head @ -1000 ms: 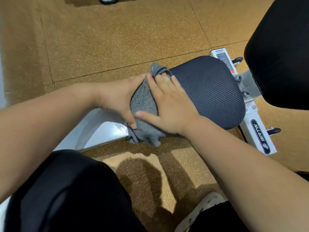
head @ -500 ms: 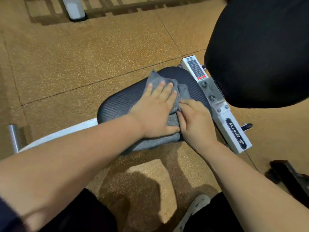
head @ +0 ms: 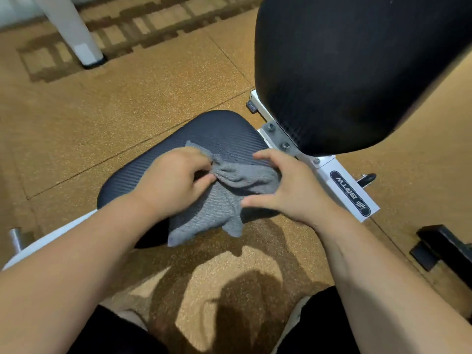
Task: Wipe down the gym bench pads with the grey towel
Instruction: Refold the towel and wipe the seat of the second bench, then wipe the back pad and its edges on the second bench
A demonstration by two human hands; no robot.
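The grey towel [head: 224, 200] lies bunched on the near half of the ribbed dark seat pad [head: 217, 129], its lower corners hanging over the pad's near edge above the speckled tan floor [head: 102, 118]. The left hand [head: 173, 182] pinches a gathered fold of the cloth between thumb and curled fingers, while the right hand [head: 298, 190] is spread, thumb and forefinger wide apart, its palm against the towel's right side. The large black back pad [head: 344, 72] rises to the right, bolted to the white frame [head: 350, 192] just beside the right hand
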